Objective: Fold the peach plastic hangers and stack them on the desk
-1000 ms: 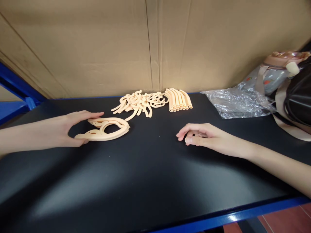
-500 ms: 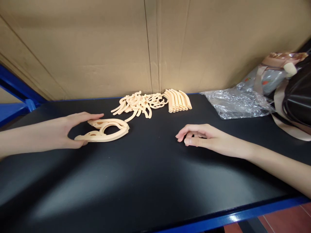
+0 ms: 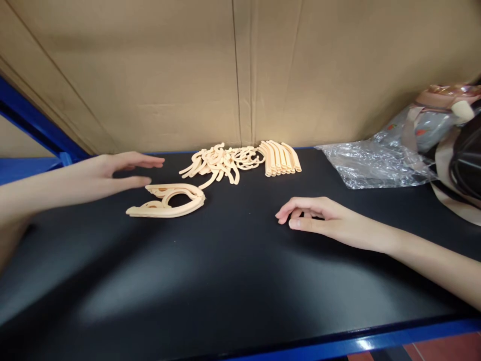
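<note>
Beige folded plastic hangers lie stacked on the black tabletop, left of the middle, their curved ends facing right. My left hand is open just behind and left of that stack, its fingers and thumb spread with nothing between them. Over the table at the right, my right hand hangs loosely curled, thumb apart from the fingers, holding nothing. Farther back sits a loose pile of beige hooked pieces. Close to its right side, curved beige arm pieces are lined up in a neat stack.
Crinkled clear plastic film lies at the back right. Beside it stand a bottle with a pink lid and strap, and a dark bag. Brown cardboard walls the back, and a blue frame edges the table.
My left hand has let go of the folded hangers and drawn up and back from them. The view has shifted slightly; my right hand keeps about the same pose.
</note>
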`<state>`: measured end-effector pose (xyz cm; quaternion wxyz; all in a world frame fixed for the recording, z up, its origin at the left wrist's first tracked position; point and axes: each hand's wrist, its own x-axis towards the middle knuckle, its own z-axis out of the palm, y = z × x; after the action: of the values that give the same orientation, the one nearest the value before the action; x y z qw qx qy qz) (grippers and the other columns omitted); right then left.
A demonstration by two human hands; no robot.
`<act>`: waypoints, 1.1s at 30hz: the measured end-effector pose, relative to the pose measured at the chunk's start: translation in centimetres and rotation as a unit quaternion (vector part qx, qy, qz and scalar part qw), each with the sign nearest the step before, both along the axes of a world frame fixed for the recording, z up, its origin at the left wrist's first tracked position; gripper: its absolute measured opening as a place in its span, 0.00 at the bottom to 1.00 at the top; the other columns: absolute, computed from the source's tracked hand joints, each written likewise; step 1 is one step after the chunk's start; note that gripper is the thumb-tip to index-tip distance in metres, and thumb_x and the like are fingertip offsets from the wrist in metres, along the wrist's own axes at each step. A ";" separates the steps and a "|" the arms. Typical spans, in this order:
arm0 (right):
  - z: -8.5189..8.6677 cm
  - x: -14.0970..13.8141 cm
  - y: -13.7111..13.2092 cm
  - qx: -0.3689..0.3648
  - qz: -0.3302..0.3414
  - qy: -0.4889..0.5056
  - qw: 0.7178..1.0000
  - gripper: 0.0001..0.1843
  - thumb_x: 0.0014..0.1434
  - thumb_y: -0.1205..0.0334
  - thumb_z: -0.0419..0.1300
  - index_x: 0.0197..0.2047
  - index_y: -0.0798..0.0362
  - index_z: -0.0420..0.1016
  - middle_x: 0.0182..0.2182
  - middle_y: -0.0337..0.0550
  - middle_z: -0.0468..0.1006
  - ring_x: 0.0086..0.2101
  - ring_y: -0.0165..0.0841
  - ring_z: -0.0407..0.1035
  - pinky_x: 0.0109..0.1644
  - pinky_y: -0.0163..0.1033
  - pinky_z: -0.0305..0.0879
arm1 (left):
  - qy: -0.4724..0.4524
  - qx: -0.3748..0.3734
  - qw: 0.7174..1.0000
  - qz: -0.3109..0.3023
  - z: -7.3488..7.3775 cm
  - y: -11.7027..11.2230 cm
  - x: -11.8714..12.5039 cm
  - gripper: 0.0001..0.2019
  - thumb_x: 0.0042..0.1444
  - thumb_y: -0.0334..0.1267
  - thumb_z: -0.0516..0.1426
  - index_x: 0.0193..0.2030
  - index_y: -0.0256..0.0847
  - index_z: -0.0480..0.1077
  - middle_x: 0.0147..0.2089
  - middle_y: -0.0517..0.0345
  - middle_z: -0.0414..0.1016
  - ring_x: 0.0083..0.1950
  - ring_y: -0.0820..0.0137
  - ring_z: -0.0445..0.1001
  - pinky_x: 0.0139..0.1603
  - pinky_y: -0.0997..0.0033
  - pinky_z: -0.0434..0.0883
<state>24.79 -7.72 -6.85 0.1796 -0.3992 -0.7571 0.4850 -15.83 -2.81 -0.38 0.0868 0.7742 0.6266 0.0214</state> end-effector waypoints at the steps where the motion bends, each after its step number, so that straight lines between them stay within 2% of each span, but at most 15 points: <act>1: 0.0 0.0 0.0 0.000 0.001 0.001 1.000 0.16 0.63 0.47 0.57 0.47 0.46 0.75 0.42 0.37 0.76 0.40 0.31 0.67 0.45 0.39 0.62 | 0.010 0.031 0.999 0.003 0.2 0.5 1.1 0.31 0.53 0.58 0.47 0.57 0.40 0.66 0.58 0.55 0.72 0.55 0.59 0.71 0.58 0.61 0.66; 4: 0.0 -0.1 0.1 -0.001 0.004 0.006 1.000 0.16 0.63 0.47 0.57 0.47 0.46 0.75 0.42 0.37 0.77 0.39 0.30 0.67 0.45 0.38 0.62 | 0.104 0.065 0.992 -0.032 0.0 2.1 4.9 0.25 0.61 0.55 0.42 0.45 0.40 0.71 0.41 0.55 0.77 0.39 0.64 0.74 0.41 0.67 0.68; 8: -0.1 0.0 0.1 0.000 0.004 0.012 1.000 0.16 0.63 0.47 0.58 0.48 0.46 0.75 0.42 0.36 0.77 0.40 0.30 0.67 0.45 0.37 0.63 | 0.160 0.096 0.981 -0.056 -1.3 4.0 9.3 0.22 0.60 0.53 0.43 0.42 0.40 0.71 0.44 0.51 0.75 0.40 0.60 0.73 0.36 0.66 0.66; 11: -0.1 0.1 0.1 0.000 0.004 0.018 1.000 0.15 0.63 0.47 0.58 0.48 0.46 0.75 0.42 0.36 0.77 0.40 0.29 0.68 0.46 0.36 0.63 | 0.201 0.117 0.970 -0.064 -2.0 5.3 11.1 0.21 0.59 0.51 0.44 0.43 0.38 0.70 0.44 0.47 0.74 0.43 0.56 0.74 0.37 0.64 0.67; 16: -0.1 0.0 0.1 0.002 0.004 0.025 1.000 0.15 0.62 0.48 0.58 0.47 0.46 0.75 0.42 0.36 0.77 0.40 0.29 0.68 0.45 0.35 0.64 | 0.216 0.116 0.967 -0.073 -2.0 6.6 11.6 0.18 0.56 0.47 0.46 0.43 0.37 0.69 0.43 0.45 0.75 0.42 0.54 0.74 0.34 0.65 0.65; 21: -0.1 -0.2 0.1 0.005 0.003 0.026 1.000 0.15 0.62 0.48 0.59 0.47 0.46 0.75 0.42 0.36 0.77 0.40 0.28 0.68 0.45 0.35 0.64 | 0.213 0.088 0.969 -0.089 -1.5 7.3 11.6 0.13 0.53 0.45 0.48 0.35 0.40 0.70 0.35 0.49 0.76 0.34 0.58 0.73 0.30 0.67 0.62; 24: 0.0 -0.2 0.0 0.009 0.004 0.027 1.000 0.15 0.62 0.48 0.59 0.47 0.47 0.75 0.42 0.37 0.77 0.40 0.29 0.68 0.45 0.36 0.65 | 0.196 0.087 0.974 -0.080 -1.2 7.4 11.7 0.13 0.54 0.45 0.48 0.33 0.41 0.69 0.32 0.50 0.75 0.31 0.60 0.72 0.29 0.66 0.61; 29: 0.1 -0.1 -0.1 0.012 0.008 0.030 0.999 0.16 0.62 0.49 0.59 0.47 0.48 0.76 0.42 0.38 0.78 0.39 0.29 0.69 0.45 0.37 0.65 | 0.145 0.135 0.980 -0.026 0.0 6.6 12.2 0.13 0.57 0.42 0.46 0.32 0.40 0.68 0.32 0.51 0.73 0.33 0.61 0.70 0.32 0.66 0.61; 33: -0.2 0.0 -0.1 0.006 0.007 0.031 0.999 0.15 0.62 0.49 0.59 0.48 0.48 0.75 0.42 0.38 0.77 0.40 0.29 0.68 0.45 0.36 0.65 | 0.058 0.175 0.983 0.014 0.7 4.7 12.8 0.13 0.60 0.39 0.42 0.35 0.40 0.66 0.32 0.55 0.69 0.33 0.66 0.66 0.32 0.68 0.58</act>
<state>24.74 -7.83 -7.00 0.2022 -0.3779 -0.7566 0.4938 -3.06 1.85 0.33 -0.0868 0.7686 0.6278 0.0872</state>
